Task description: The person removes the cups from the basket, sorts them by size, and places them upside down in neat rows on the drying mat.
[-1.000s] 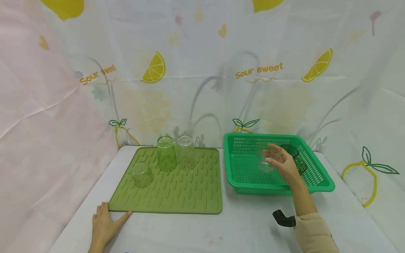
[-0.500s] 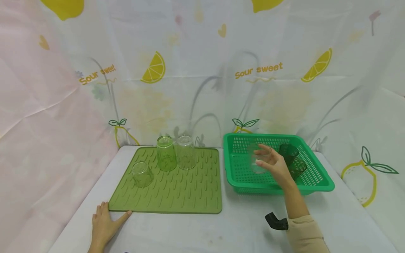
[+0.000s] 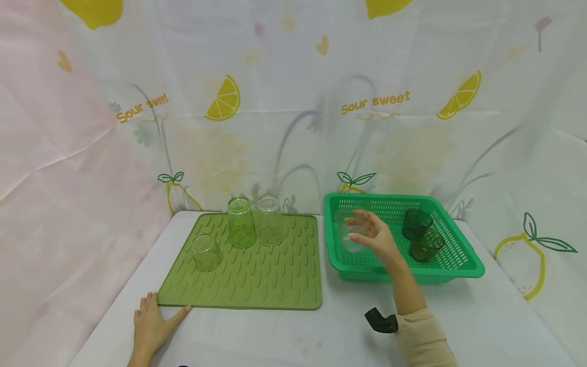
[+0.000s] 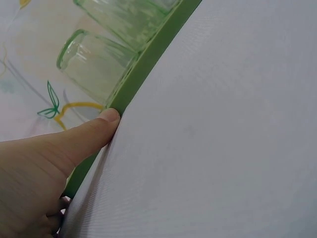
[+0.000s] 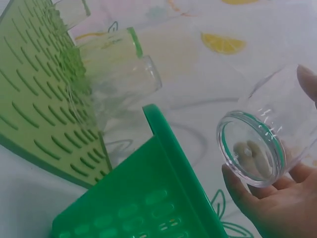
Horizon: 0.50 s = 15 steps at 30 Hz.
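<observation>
My right hand [image 3: 379, 242] grips a clear drinking glass [image 3: 345, 230] above the left part of a green plastic basket [image 3: 380, 272]. In the right wrist view the clear glass [image 5: 270, 106] is tilted, thumb on one side and fingers round the other. My left hand [image 3: 153, 327] rests at the near left corner of a green ridged drying mat [image 3: 261, 290], thumb and fingers spread along its edge. On the mat stand three glasses, bottoms up: a tall green one [image 3: 241, 227], a tall clear one [image 3: 270, 227] and a short clear one [image 3: 206, 255].
Two dark tinted glasses [image 3: 425, 244] lie at the right inside the basket. Its raised rim [image 5: 173, 163] stands close beside the mat. A lemon-print cloth [image 3: 293, 127] hangs right behind, and a black bent tube [image 3: 381, 322] sits at the right sleeve.
The right hand has moved left across the basket with the clear glass, uncovering the two dark glasses. The left hand and the mat have stayed put.
</observation>
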Motion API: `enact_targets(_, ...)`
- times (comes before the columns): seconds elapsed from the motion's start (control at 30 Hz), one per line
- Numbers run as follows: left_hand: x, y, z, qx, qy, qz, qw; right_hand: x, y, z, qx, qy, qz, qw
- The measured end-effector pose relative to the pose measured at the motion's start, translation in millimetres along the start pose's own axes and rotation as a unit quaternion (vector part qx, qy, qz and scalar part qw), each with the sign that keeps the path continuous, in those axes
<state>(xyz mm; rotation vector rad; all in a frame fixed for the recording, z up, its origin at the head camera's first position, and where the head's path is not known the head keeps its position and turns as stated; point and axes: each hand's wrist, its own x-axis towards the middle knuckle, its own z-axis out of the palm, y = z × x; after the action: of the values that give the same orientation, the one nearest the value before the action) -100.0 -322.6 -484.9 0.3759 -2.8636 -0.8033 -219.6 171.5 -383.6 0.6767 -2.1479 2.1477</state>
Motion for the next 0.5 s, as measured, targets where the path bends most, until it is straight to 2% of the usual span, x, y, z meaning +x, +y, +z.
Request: enact_targets(0.5, -0.5, -1.1, 0.5, 0.003, 0.008, 0.004, 1.0, 18, 6, 37, 0.032, -0.04, -0.024, 0.998)
